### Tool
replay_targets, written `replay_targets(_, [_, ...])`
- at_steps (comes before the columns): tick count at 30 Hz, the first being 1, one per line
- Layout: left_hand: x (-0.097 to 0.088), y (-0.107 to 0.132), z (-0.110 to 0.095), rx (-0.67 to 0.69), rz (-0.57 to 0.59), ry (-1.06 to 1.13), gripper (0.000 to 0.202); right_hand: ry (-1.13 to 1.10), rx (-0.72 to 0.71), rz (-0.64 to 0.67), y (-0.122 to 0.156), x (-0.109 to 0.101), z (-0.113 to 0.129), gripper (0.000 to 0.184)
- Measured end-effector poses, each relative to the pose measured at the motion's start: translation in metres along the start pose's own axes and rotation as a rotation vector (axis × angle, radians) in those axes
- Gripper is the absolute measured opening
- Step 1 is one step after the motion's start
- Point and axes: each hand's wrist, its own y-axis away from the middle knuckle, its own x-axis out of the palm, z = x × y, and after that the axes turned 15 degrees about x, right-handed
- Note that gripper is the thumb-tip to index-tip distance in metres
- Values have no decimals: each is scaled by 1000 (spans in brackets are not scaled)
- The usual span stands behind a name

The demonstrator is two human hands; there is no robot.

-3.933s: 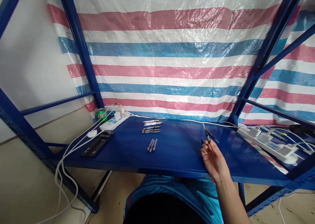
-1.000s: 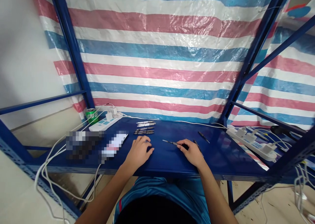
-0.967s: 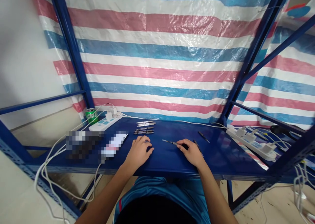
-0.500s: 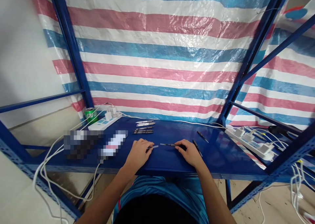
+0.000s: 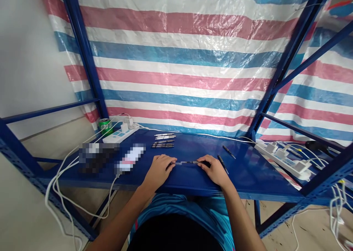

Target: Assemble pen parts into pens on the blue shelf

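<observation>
I see left hand (image 5: 160, 169) & right hand (image 5: 215, 170) resting on table (image 5: 248, 177), lower centre of frame, each pinched on one end of a pen (image 5: 187, 162) lying btwn them

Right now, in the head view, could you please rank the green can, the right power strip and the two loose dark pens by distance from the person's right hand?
From the right hand:
1. Nearer dark pen, just right of it.
2. Farther dark pen, behind, rightward.
3. Power strip, right edge.
4. Green can, far-left corner.
</observation>
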Motion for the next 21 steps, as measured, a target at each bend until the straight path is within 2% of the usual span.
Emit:
replay_targets(4, [-1, 4, 1, -50, -35, 47, 26, -24, -4, -3, 0, 0, -1, 19])
replay_targets(13, [-4, 6, -4, -72, -92, 101, 27, -72, -12, -3, 1, 1, -2, 21])
replay_targets(21, [-8, 3, -10, -77, -51, 168, 27, -153, -43, 54, 4, 0, 6, 22])
